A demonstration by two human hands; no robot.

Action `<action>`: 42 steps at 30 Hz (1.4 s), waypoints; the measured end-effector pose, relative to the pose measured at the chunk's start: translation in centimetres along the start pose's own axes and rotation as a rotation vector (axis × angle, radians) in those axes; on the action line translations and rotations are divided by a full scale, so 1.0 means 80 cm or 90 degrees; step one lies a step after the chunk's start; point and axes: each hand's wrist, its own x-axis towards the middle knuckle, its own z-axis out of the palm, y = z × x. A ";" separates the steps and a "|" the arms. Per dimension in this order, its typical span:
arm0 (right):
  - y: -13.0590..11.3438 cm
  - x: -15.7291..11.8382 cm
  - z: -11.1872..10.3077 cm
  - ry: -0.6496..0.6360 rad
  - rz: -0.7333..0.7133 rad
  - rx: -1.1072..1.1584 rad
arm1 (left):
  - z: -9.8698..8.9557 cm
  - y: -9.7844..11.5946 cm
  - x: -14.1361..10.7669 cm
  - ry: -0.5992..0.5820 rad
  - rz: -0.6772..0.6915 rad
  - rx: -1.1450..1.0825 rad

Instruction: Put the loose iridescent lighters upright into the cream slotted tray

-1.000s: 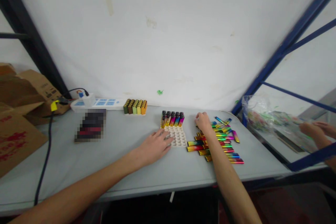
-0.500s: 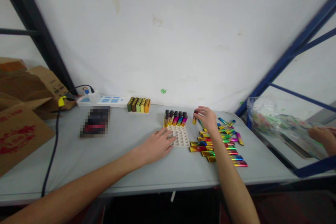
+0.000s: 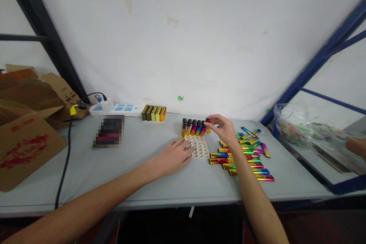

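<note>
A white tray point(image 3: 201, 148) with rows of round holes lies on the table, its front part bare. Several shiny colourful lighters point(image 3: 194, 129) with dark tops stand upright in its back rows. My left hand point(image 3: 175, 155) rests on the tray's left side, fingers stretched out and lying flat. Between the fingertips of my right hand point(image 3: 224, 129) is a red-and-gold lighter point(image 3: 208, 126), held upright beside the right end of the standing ones. Whether its base touches the tray I cannot tell. Loose metallic lighters point(image 3: 228, 155) lie in a pile under and around my right forearm.
A filled block of green, yellow and orange lighters point(image 3: 154, 114) stands at the back, near a white power strip point(image 3: 126, 109). Left are a blurred dark item point(image 3: 110, 131), a black cable point(image 3: 68, 160) and cardboard boxes point(image 3: 31, 148). Beyond the blue frame point(image 3: 317, 63), another person's hand point(image 3: 356, 146) shows.
My right hand has moved left with the lighter, from above the pile's back edge to the end of the upright row. My left hand stays on the tray. The view has shifted slightly.
</note>
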 end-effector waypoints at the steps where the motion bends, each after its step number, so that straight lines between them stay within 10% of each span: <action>1: 0.001 -0.001 0.002 -0.010 0.020 0.025 | 0.000 0.000 0.000 -0.003 0.000 0.003; 6: 0.006 -0.007 0.026 -0.097 0.073 0.072 | 0.002 0.001 0.000 -0.012 -0.012 0.015; 13: -0.015 -0.009 0.055 -0.153 -0.106 -0.095 | 0.001 0.003 0.002 -0.013 -0.011 0.024; 28: -0.009 -0.013 0.072 -0.124 -0.137 -0.239 | 0.008 -0.002 0.002 0.012 0.004 0.027; 32: 0.004 0.001 0.031 -0.003 -0.070 -0.263 | 0.007 -0.005 0.002 0.006 0.005 0.020; 35: 0.031 0.016 -0.031 0.104 0.141 -0.476 | 0.006 -0.007 0.001 0.015 0.014 -0.005; 42: 0.094 0.020 -0.165 0.058 0.483 -0.687 | 0.008 -0.007 0.002 0.016 0.006 -0.010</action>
